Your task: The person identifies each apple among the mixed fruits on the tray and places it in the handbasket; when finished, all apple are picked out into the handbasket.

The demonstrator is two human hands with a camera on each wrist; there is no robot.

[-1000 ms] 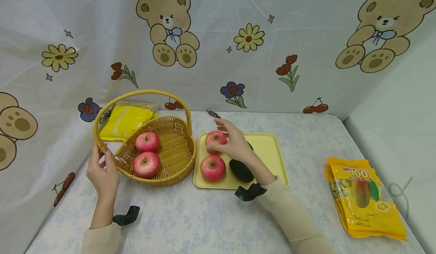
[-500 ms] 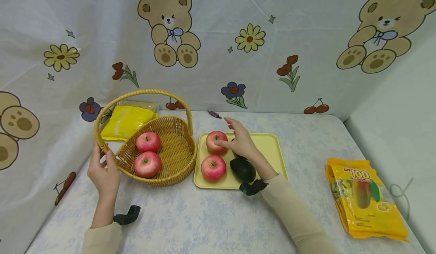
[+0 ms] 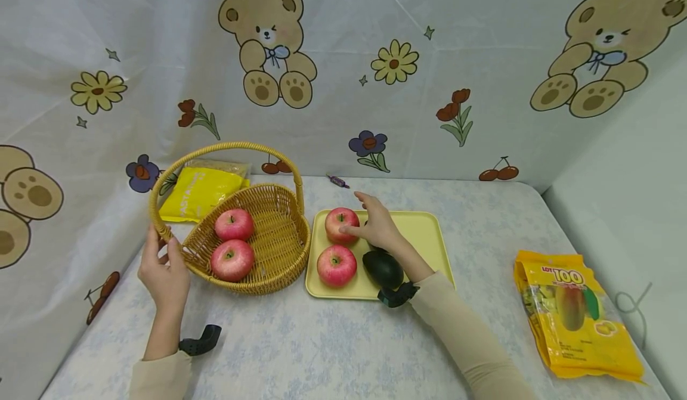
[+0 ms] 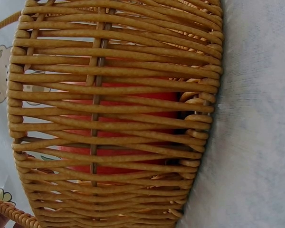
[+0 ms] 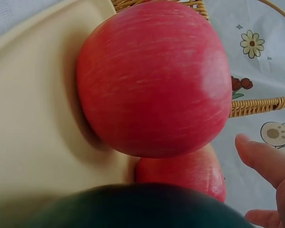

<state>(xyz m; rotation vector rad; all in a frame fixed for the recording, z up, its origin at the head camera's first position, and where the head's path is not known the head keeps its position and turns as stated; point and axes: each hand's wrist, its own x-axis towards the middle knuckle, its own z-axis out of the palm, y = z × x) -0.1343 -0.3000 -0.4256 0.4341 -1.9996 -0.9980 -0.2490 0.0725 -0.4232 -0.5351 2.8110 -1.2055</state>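
Note:
My left hand [image 3: 165,278] grips the left foot of the handle [image 3: 236,145] of a wicker basket [image 3: 281,227]. Two red apples, a far one [image 3: 234,225] and a near one [image 3: 232,260], lie in the basket's left part; red shows through the weave [image 4: 99,61] in the left wrist view. My right hand [image 3: 382,230] hovers over a yellow tray [image 3: 424,239], thumb overlapping the far apple [image 3: 335,220] in the head view. The right wrist view shows its fingers spread and holding nothing. A nearer apple [image 3: 336,266] and a dark avocado [image 3: 383,270] share the tray; another dark fruit is mostly hidden.
Behind the basket lies a yellow pasta bag [image 3: 198,191]. An orange-yellow mango snack bag [image 3: 576,316] rests at the right edge of the table. A small purple wrapped item [image 3: 337,181] lies behind the tray, near the bear-printed cloth [image 3: 322,42].
My right hand has shifted slightly right, uncovering more of the far apple and the avocado. My left hand stays on the basket handle, and the fruit has not moved.

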